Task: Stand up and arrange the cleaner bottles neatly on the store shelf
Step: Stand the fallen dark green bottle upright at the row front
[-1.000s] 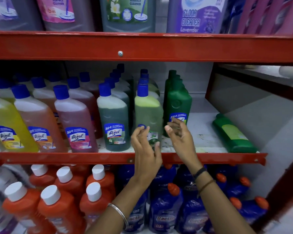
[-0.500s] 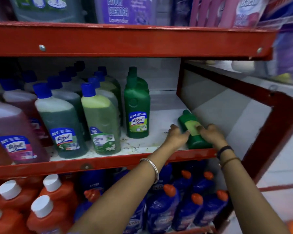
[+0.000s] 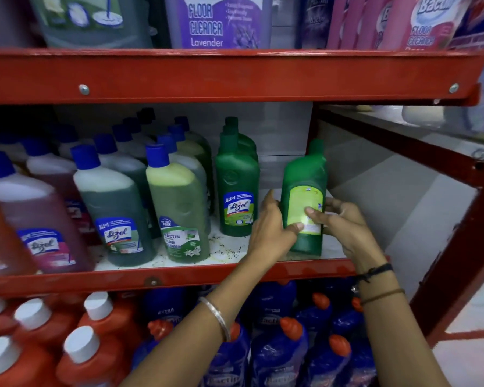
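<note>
**Green bottle held upright between both hands**

A green cleaner bottle (image 3: 304, 196) is held upright on the middle shelf (image 3: 179, 277), at about 3 o'clock from the row of green bottles (image 3: 236, 188), its back label turned outward. It is clasped low on the body: the left hand (image 3: 271, 227) is pressed against its 9 o'clock flank, the right hand (image 3: 344, 227) against its 3 o'clock flank, thumbs laid across the label. The base appears to be touching the shelf. The plastic is judged stiff, smooth and rather slippery, and fairly heavy if full, so a two-sided hold at the wide lower body is best kept.
</note>
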Available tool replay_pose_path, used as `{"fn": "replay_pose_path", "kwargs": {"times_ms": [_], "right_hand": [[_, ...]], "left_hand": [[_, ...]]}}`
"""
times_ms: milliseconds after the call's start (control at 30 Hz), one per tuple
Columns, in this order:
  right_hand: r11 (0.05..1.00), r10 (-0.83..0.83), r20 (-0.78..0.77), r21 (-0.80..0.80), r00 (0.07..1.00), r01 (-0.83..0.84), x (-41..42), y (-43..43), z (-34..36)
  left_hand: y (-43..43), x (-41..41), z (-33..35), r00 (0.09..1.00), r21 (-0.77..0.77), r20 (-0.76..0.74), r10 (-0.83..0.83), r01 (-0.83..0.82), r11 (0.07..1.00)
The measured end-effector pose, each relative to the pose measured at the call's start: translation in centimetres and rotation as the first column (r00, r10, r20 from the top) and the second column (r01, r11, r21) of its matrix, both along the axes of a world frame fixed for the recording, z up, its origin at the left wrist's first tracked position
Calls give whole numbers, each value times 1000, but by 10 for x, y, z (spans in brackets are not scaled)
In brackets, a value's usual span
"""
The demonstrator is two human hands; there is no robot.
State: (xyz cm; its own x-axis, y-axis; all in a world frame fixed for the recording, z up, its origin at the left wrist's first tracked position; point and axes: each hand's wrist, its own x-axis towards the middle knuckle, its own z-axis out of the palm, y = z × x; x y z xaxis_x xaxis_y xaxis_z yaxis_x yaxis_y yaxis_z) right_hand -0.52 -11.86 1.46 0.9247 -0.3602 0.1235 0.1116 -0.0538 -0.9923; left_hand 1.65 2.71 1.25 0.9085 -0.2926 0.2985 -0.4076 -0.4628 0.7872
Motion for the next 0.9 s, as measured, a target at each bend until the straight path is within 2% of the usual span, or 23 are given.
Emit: {"fn": "replay_pose_path", "kwargs": {"times_ms": [167, 267, 367, 567, 667, 800, 900], "right_hand": [[986, 110, 163, -143, 981, -87, 3, 45, 6], [969, 186, 198, -200, 963, -146, 9, 68, -2], [964, 218, 196, -196, 956, -180, 13, 83, -17], [986, 144, 265, -119, 953, -116, 11, 95, -33], [968, 133, 220, -237, 966, -79, 5, 100, -33], [930, 39, 193, -367, 980, 36, 4, 117, -29], [949, 29, 230, -311, 973, 46, 4, 120, -26]], "left_hand": [[48, -15, 0, 983, -6, 150, 110, -111, 994], [72, -18, -6, 960, 44, 224, 167, -181, 982], [88, -18, -11, 955, 78, 234, 182, -205, 976], [100, -23, -21, 951, 92, 237, 198, -225, 970], [99, -26, -24, 943, 47, 262, 207, -227, 973], [100, -30, -26, 943, -34, 309, 120, -115, 993], [108, -27, -32, 947, -58, 312, 79, -64, 996]]}}
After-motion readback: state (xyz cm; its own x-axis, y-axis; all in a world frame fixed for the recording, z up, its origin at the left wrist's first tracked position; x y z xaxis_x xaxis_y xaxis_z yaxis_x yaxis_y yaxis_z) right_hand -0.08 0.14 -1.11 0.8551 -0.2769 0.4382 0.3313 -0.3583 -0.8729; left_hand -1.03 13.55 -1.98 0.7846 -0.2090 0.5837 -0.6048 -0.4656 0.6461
